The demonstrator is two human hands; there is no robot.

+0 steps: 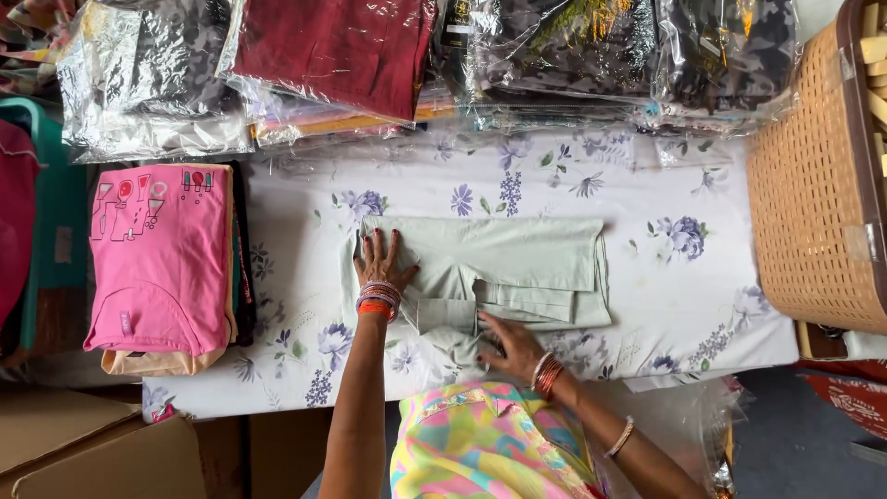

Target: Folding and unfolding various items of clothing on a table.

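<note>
A pale green garment (517,263) lies partly folded on a table covered with a white cloth printed with purple flowers (647,199). My left hand (382,263) rests flat on the garment's left end, fingers spread, with bangles at the wrist. My right hand (508,342) presses on the garment's near edge by a folded sleeve, fingers spread too, bangles on that wrist as well. Neither hand grips anything.
A stack of folded garments with a pink one on top (162,254) sits at the table's left. Clear plastic packets of clothes (333,51) line the far edge. A tan woven basket (818,185) stands at right. Cardboard boxes (83,457) sit below left.
</note>
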